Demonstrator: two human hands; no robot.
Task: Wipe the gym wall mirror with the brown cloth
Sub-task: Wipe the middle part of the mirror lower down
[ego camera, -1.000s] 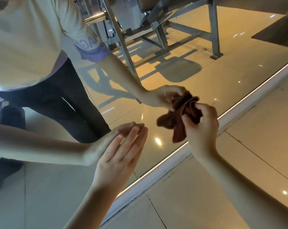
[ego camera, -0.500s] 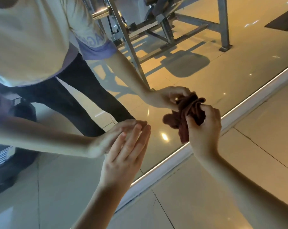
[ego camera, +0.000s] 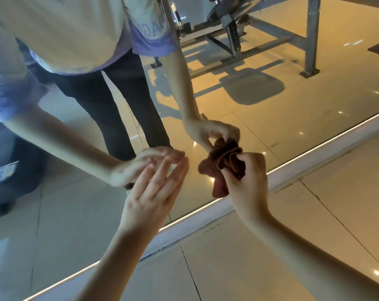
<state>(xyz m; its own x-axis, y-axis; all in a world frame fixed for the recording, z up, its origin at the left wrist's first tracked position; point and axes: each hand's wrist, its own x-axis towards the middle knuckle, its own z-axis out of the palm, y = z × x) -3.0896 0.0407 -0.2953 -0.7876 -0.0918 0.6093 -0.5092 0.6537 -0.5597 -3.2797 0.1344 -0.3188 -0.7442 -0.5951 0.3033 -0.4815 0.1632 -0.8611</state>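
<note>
**Right hand (ego camera: 247, 183) pinches the cloth low at the mirror**

Right hand grasps the brown cloth (ego camera: 214, 168) as a crumpled wad, fingers curled round its folds. It is low on the gym wall mirror (ego camera: 271, 109), just above the mirror's bottom frame (ego camera: 206, 216). Cloth and reflection run together, so I cannot tell whether it presses the glass. The left hand (ego camera: 154, 192) is released and holds nothing, its straight fingertips at the mirror just beside the cloth.

Bunched this tightly, the cloth likely offers only a small patch to the glass, so strokes could streak or skip areas. A light pinch might let it slip to the floor (ego camera: 314, 235) before the mirror. Bare left fingertips on the glass would probably leave fresh prints.

In the mirror show the person's pale shirt and dark trousers, and a grey steel gym frame (ego camera: 312, 35). Only the left hand, beside the cloth, stands in a sideways wipe's path.
</note>
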